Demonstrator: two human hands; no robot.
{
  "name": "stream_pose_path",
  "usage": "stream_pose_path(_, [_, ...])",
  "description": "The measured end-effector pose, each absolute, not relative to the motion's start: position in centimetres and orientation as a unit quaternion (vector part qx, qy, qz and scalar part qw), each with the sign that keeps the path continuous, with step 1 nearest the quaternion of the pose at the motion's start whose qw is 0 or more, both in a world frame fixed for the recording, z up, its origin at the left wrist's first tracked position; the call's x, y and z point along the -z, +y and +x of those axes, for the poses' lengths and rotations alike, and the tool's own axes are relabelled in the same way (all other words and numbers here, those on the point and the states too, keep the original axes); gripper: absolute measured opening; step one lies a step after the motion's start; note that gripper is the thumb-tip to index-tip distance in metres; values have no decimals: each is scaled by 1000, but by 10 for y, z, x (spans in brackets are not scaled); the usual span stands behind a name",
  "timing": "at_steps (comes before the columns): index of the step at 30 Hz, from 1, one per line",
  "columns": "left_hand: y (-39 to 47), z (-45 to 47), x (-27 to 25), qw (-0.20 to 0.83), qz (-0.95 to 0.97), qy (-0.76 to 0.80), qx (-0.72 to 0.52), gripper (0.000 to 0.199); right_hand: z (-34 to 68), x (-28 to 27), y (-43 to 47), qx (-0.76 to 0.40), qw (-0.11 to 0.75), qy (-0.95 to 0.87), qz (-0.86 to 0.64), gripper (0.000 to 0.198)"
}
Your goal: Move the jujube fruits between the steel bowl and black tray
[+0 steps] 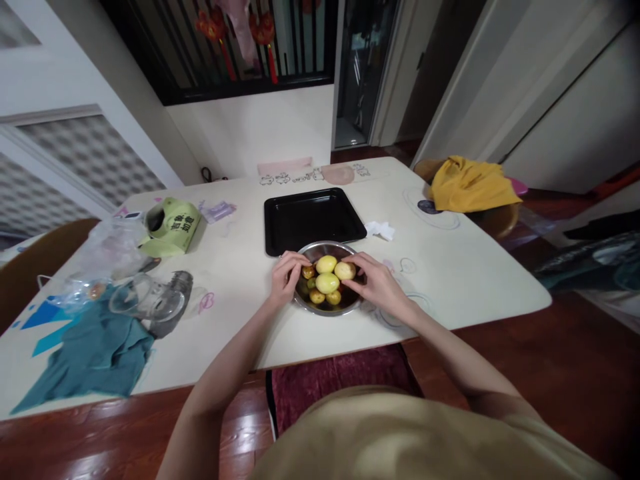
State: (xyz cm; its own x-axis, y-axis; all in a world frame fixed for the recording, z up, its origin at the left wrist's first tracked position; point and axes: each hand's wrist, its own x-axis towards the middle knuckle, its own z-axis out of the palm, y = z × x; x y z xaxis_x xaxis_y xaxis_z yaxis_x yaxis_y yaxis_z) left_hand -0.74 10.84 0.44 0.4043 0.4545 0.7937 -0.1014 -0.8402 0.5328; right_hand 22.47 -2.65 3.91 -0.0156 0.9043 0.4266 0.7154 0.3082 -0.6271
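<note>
A round metal bowl (327, 311) near the table's front edge holds several yellow, roundish fruits or potatoes (327, 283); their exact kind is unclear. My right hand (376, 283) reaches over the bowl's right rim, thumb and fingers closed around a pale yellow one (345, 270). At the left rim, my left hand (287, 279) is curled, its fingertips at a smaller brownish-yellow one (309, 272); the grip is partly hidden. Just behind the bowl lies a black rectangular baking tray (313, 215) with nothing on it.
Crumpled white tissue (381, 231) lies right of the tray. On the left are a green printed bag (175, 227), a clear plastic jug (160, 303), plastic bags (115, 243) and a teal cloth (95, 353). A yellow cloth (473, 185) hangs over a chair at the right.
</note>
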Motion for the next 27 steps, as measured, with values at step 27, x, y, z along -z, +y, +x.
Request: stream_pose_path(27, [110, -9, -1, 267, 810, 97, -513, 32, 218, -17, -27, -130, 409, -692, -580, 52])
